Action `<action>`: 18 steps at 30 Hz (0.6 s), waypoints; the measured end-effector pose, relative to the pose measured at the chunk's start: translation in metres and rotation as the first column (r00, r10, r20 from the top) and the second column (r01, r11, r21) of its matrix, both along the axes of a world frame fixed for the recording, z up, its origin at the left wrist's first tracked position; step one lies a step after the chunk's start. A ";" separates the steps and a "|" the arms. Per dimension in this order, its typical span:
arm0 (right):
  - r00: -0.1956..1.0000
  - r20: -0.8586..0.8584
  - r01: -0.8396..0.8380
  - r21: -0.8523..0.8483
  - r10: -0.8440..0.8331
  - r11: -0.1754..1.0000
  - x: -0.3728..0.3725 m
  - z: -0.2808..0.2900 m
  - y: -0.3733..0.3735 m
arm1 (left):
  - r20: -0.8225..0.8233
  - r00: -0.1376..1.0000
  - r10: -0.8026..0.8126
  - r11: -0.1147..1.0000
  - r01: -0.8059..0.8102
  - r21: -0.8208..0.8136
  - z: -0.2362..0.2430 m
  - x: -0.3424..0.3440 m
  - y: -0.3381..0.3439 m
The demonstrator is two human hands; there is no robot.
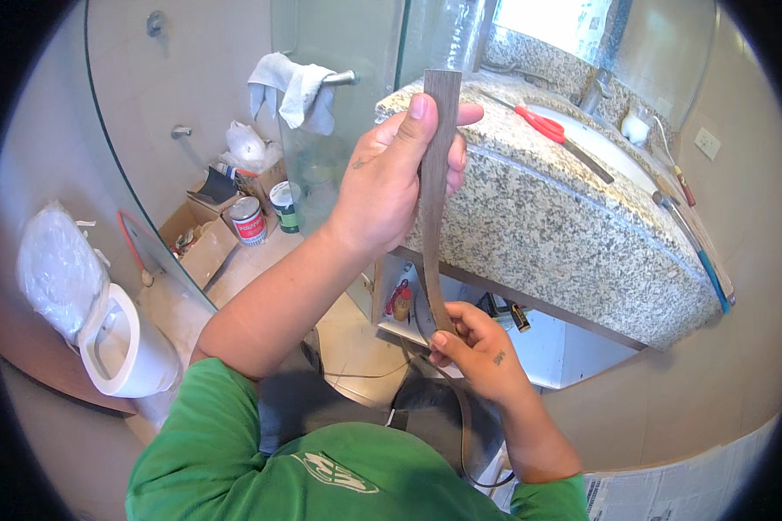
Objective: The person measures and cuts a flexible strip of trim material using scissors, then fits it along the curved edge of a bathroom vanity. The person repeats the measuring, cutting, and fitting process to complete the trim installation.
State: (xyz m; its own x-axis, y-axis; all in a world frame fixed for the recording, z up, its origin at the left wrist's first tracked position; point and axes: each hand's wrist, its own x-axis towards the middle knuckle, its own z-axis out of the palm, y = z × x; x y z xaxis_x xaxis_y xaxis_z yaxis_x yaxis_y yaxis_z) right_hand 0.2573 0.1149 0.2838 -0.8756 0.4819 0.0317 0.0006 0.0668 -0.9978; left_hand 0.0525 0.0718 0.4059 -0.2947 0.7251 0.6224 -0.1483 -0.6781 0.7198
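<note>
The thumb of your left hand (387, 178) presses on the face of a long, narrow grey-brown strip with a wood-grain look (431, 226), with the other fingers wrapped behind it; one fingertip pokes out past its right edge. Your right hand (482, 356) grips the same strip lower down, pinching it between thumb and curled fingers. The strip stands nearly upright between your two hands, its square-cut end rising above the left thumb, and below the right hand it runs on downward in a loose curve past your dark trousers.

Just beyond your hands is a curved, speckled granite countertop (530, 226). On it, near the white oval sink basin (613, 149), lies a red-handled tool with a grey metal blade (543, 126). Further right, along the counter's edge, lies a long, slim tool with a teal part (702, 247). Beneath the counter, a white-lined open cabinet (573, 352) holds small items, some partly hidden by your right hand and the strip.

To your left, a white towel (291, 87) hangs over a metal bar on a clear glass panel (343, 43). Behind your left forearm stand a red-labelled metal can (249, 227) and a green-and-white can (284, 208), beside an open brown cardboard box (210, 256). At the far left is a white toilet (143, 360), its raised lid wrapped in clear plastic.
</note>
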 end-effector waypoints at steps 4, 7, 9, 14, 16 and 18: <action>1.000 0.007 -0.007 0.015 0.007 1.000 -0.021 0.009 -0.002 | 0.007 0.999 0.031 0.999 -0.031 0.020 0.004 -0.016 -0.007; 0.998 -0.041 0.037 -0.001 -0.037 0.999 -0.039 0.007 0.001 | -0.024 0.978 0.209 0.977 -0.208 0.045 0.004 -0.017 -0.012; 0.996 -0.079 0.049 0.041 -0.046 0.998 -0.051 0.008 0.003 | -0.026 0.934 0.356 0.934 -0.355 0.049 0.000 -0.014 -0.015; 0.999 -0.035 -0.012 0.421 0.030 0.907 -0.074 0.035 -0.001 | 0.013 0.827 0.563 0.823 -0.562 0.083 0.026 -0.049 -0.042; 0.997 -0.076 0.056 0.649 -0.009 0.759 -0.076 0.071 -0.004 | 0.002 0.805 0.593 0.792 -0.584 0.174 0.055 -0.071 -0.063; 0.997 -0.050 0.079 0.768 -0.063 0.636 -0.082 0.120 0.005 | -0.009 0.739 0.674 0.709 -0.643 0.288 0.089 -0.095 -0.093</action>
State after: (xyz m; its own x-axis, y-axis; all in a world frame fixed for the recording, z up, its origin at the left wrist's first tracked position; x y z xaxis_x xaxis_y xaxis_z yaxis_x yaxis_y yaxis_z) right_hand 0.1755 0.1194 0.4042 -0.8355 0.3376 0.4336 0.0228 0.8097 -0.5864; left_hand -0.0429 -0.0213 0.4953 -0.5593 0.1869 0.8076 0.4712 -0.7298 0.4953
